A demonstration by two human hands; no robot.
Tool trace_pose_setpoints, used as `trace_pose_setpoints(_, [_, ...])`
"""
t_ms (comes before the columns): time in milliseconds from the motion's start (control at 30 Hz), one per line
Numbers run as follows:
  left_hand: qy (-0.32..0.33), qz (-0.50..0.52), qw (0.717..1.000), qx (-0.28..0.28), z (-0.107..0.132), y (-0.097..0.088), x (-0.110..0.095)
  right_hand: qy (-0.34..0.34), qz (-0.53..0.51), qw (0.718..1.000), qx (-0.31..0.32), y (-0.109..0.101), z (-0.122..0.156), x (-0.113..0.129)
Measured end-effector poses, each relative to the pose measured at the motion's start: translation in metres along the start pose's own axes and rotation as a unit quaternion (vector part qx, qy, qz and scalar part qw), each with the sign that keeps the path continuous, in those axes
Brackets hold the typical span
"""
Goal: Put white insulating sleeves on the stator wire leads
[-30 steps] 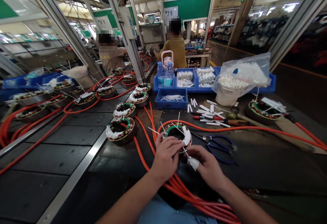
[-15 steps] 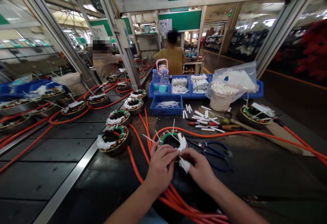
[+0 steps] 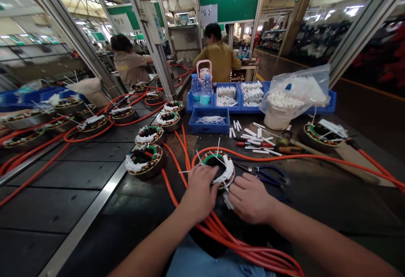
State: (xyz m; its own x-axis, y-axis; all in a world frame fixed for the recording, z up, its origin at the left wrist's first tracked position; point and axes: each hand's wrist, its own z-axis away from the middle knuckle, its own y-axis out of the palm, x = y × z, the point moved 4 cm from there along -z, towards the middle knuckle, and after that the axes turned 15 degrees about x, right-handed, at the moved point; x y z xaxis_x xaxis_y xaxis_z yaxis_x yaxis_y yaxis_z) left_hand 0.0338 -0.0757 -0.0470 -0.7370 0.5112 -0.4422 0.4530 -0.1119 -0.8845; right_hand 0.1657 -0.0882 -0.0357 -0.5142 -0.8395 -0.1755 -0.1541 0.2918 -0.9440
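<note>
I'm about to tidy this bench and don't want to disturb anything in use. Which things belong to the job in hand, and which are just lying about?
Job in hand:
Ring-shaped part, with the left hand on it and the right hand beside it
Probably the loose white tubes and blue-handled tool nearby

Probably just lying about:
Two plastic bottles
Pink-handled container behind them

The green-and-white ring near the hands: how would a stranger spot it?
Start at the blue plastic bins along the black workbench's back. Come nearer, past the shallow blue tray of thin white sticks. The green-and-white ring lies there, the only ring under the wearer's bare left hand.
</note>
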Motion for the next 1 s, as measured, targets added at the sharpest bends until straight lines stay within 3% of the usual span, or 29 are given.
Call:
trace_pose_setpoints(67, [-0.006, -0.03, 0.999, 0.04, -0.002, -0.002, -0.001, 0.007, 0.02, 0.999, -0.039, -0.006, -0.007, -0.009])
trace_pose_setpoints(133, [0.001, -0.056, 0.996, 0.064, -0.003, -0.003, -0.003, 0.061, 0.011, 0.996, -0.066, -0.009, -0.015, -0.024])
trace_pose_setpoints(200, [0.009, -0.08, 0.994, 0.074, -0.004, -0.003, -0.004, 0.08, -0.037, 0.995, -0.048, -0.006, -0.021, -0.034])
trace_pose_setpoints(267, [0.007, -0.103, 0.992, 0.077, -0.004, -0.002, -0.005, 0.066, -0.084, 0.994, 0.009, 0.001, -0.022, -0.035])
trace_pose_setpoints(333, [-0.002, -0.124, 0.99, 0.068, -0.005, 0.0, -0.003, 0.042, -0.085, 0.993, 0.065, 0.01, -0.018, -0.028])
trace_pose_setpoints(433, [0.004, -0.131, 0.991, 0.036, -0.006, 0.006, 0.002, 0.004, -0.041, 0.995, 0.089, 0.019, -0.015, -0.018])
trace_pose_setpoints(633, [0.103, -0.106, 0.989, -0.016, -0.009, 0.009, 0.007, 0.135, -0.097, 0.979, 0.12, 0.035, -0.045, -0.031])
trace_pose_setpoints(733, [0.111, -0.116, 0.987, -0.025, -0.009, 0.002, 0.003, 0.124, -0.145, 0.977, 0.098, 0.031, -0.051, -0.041])
trace_pose_setpoints(800, [0.109, -0.127, 0.986, -0.026, -0.007, -0.002, 0.001, 0.127, -0.201, 0.971, 0.023, 0.015, -0.038, -0.07])
trace_pose_setpoints(833, [0.112, -0.134, 0.984, -0.027, -0.006, -0.003, 0.001, 0.147, -0.226, 0.963, -0.027, 0.003, -0.025, -0.096])
trace_pose_setpoints(933, [0.112, -0.147, 0.982, -0.046, -0.003, 0.0, 0.009, 0.321, -0.203, 0.907, -0.183, -0.036, 0.043, -0.21])
trace_pose_setpoints(967, [0.107, -0.149, 0.981, -0.064, -0.002, 0.002, 0.014, 0.416, -0.175, 0.859, -0.241, -0.049, 0.073, -0.252])
trace_pose_setpoints(1000, [0.107, -0.149, 0.979, -0.085, -0.002, 0.003, 0.019, 0.585, -0.133, 0.745, -0.293, -0.057, 0.11, -0.292])
